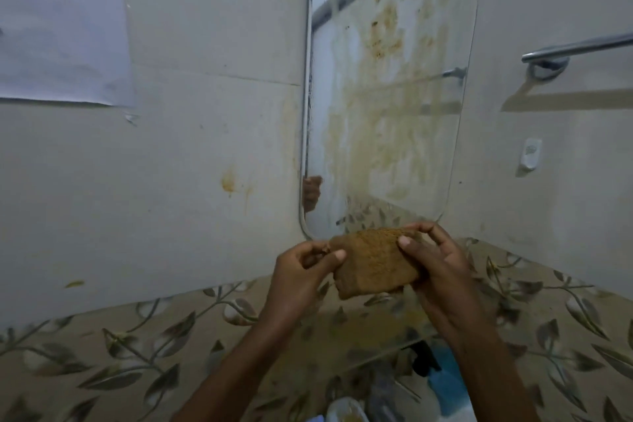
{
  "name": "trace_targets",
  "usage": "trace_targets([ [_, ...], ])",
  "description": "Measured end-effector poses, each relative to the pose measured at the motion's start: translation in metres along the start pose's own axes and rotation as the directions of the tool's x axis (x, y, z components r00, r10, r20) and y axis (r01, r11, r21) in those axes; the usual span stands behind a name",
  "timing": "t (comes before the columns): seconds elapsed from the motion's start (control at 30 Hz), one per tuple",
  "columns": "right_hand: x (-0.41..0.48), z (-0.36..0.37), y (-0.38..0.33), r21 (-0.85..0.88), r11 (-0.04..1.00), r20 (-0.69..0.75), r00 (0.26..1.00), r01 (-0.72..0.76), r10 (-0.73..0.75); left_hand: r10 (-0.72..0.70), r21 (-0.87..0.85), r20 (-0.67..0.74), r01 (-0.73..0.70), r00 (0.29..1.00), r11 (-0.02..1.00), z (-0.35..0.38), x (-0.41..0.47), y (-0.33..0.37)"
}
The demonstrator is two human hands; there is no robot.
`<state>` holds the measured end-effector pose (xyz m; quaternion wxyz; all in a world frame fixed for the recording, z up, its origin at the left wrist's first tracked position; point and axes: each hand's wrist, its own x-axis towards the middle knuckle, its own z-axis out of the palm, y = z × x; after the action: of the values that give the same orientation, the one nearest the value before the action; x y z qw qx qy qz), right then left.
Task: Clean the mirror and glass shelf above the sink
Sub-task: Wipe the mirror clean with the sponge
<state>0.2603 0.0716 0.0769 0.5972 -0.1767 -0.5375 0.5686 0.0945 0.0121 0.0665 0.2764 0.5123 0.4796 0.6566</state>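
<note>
Now, two hands up in front of the wall, and between them one cloth (pixel 373 264): brown, nubbly, towel-like, folded into a rough rectangle. The left hand (pixel 301 271) has a narrow grip, thumb and fingertips pinching the cloth's left edge. The right hand (pixel 435 267) has its thumb on the front face and its fingers curled behind the right end, a fuller grip on the same cloth. The cloth is stretched flat between them, just in front of the mirror's bottom edge.

One mirror (pixel 390 96) on the wall, a tall frameless pane with rounded corners, and it's filthy: yellow-brown smears and runs down most of the glass, thickest near the top. A sliver of a hand is reflected low on its left side.

Below the hands is one glass shelf (pixel 376 336), clear and blurred, with a yellowish patch on it. The items under it are too blurred to name.

To the right is one towel rail (pixel 579 48), a round chrome bar on a round mount, and one small white plastic fitting (pixel 529 156) lower down. At far left is one pale sheet (pixel 61 20) stuck flat to the wall. The wall tiles (pixel 171 233) are plain cream with one orange splotch, and a leaf-patterned band runs beneath.
</note>
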Motion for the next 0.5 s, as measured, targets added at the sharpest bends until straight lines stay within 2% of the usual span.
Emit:
trace_targets([
  [0.1, 0.006, 0.001, 0.008, 0.11, 0.981, 0.034, 0.987, -0.16, 0.157, 0.064, 0.092, 0.082, -0.072, 0.995, 0.993, -0.009, 0.023, 0.019],
  [0.23, 0.015, 0.002, 0.018, 0.027, 0.944, 0.11, 0.939, -0.329, 0.325, 0.037, 0.302, 0.263, -0.119, 0.964, 0.946, -0.017, 0.055, 0.041],
  [0.37, 0.027, 0.011, 0.02, -0.022, 0.935, 0.198, 0.915, -0.355, 0.352, -0.044, 0.453, 0.35, -0.128, 0.936, 0.882, -0.02, 0.081, 0.049],
  [0.43, 0.028, 0.018, 0.026, 0.035, 0.934, 0.189, 0.92, -0.355, 0.343, -0.071, 0.474, 0.383, -0.13, 0.921, 0.871, -0.016, 0.087, 0.051],
  [0.5, 0.027, 0.025, 0.038, 0.131, 0.93, 0.141, 0.935, -0.343, 0.325, -0.026, 0.545, 0.387, -0.206, 0.922, 0.813, -0.012, 0.092, 0.049],
])
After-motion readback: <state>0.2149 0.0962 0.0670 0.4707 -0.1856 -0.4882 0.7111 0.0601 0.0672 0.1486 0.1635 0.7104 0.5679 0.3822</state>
